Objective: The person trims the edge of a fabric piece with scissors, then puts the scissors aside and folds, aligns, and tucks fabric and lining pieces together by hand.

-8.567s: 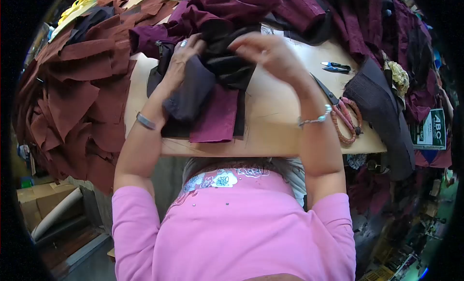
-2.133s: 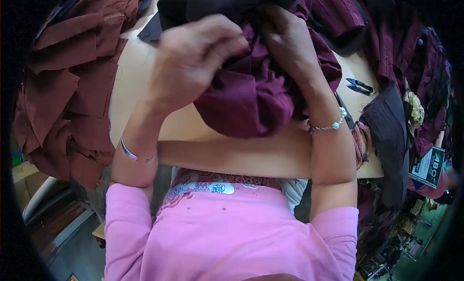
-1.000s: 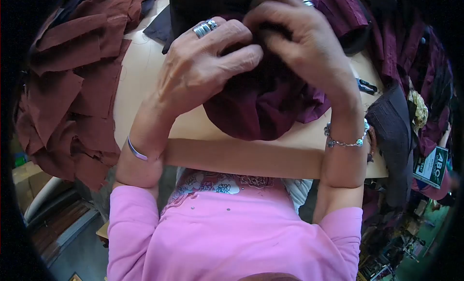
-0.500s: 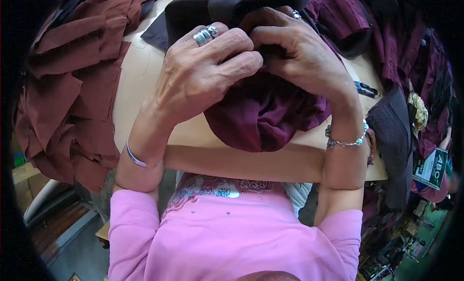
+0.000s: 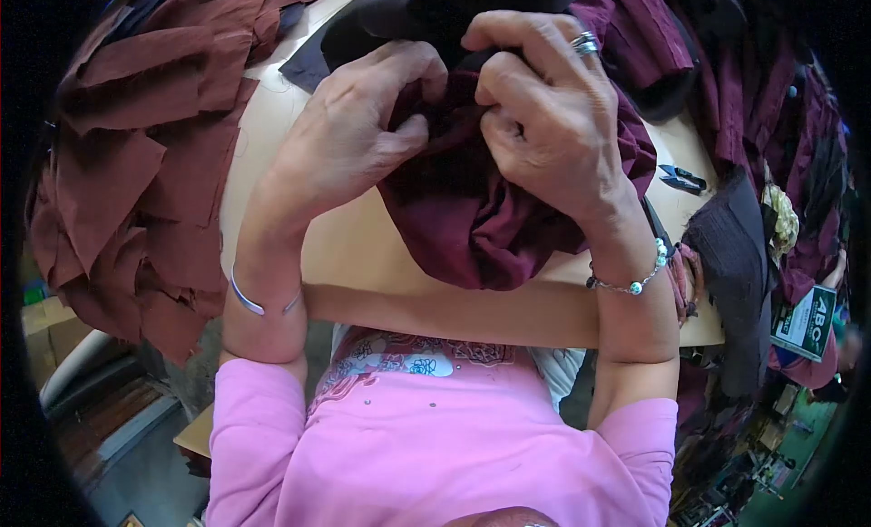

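A bunched piece of maroon fabric [image 5: 490, 232] lies on the tan tabletop in front of me, its lower folds hanging close to the near edge. My left hand [image 5: 358, 119] is at its left side, thumb and fingers curled and closed on the cloth's edge. Opposite it, my right hand [image 5: 553, 119] is closed on the upper right of the same cloth, with its index finger bent out above the others. The fingertips of both hands are partly hidden. Dark fabric [image 5: 454, 14] lies just beyond my hands.
Overlapping rust-brown fabric pieces [image 5: 136, 164] cover the left side of the table [image 5: 454, 314]. Small thread snips [image 5: 682, 179] lie at the right, near a dark cloth strip [image 5: 730, 255]. More maroon cloth [image 5: 649, 33] is piled at the upper right.
My hands were close together at the middle of the cloth and are now apart. The left one has turned, with thumb and index finger facing right. The maroon fabric shows more between them.
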`<action>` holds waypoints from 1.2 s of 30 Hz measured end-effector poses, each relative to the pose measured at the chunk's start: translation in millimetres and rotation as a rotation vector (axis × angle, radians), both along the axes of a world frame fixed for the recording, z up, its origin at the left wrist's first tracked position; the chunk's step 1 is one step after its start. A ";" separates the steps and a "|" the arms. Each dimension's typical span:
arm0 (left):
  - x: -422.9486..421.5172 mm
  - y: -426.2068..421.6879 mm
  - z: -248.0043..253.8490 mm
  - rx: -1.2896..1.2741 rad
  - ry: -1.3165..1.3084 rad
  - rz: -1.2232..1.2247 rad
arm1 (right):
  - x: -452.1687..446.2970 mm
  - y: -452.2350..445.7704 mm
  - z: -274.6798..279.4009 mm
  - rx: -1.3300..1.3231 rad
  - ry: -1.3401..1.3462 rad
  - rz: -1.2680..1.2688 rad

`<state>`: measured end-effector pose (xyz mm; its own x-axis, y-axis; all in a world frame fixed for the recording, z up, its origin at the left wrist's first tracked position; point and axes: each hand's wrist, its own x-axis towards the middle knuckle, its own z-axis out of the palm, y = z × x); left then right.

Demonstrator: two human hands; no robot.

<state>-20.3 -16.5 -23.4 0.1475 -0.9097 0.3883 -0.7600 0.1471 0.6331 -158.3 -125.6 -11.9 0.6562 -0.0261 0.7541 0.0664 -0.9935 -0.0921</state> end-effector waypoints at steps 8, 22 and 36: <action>-8.2 -8.5 -1.3 -0.267 -0.070 0.155 | -7.1 -15.9 -0.6 0.630 0.228 0.139; -29.0 -8.8 -13.8 -0.131 -0.387 0.130 | 2.4 -4.8 -17.5 0.407 0.188 -0.235; -20.5 -13.0 -40.2 0.049 -0.551 0.131 | 5.3 1.5 -25.4 0.282 0.197 -0.238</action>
<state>-40.7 -29.5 -63.6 0.0480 -0.9163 0.3975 -0.9898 0.0097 0.1419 -153.0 -124.1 -37.3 0.7380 -0.3816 0.5565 -0.2079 -0.9132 -0.3504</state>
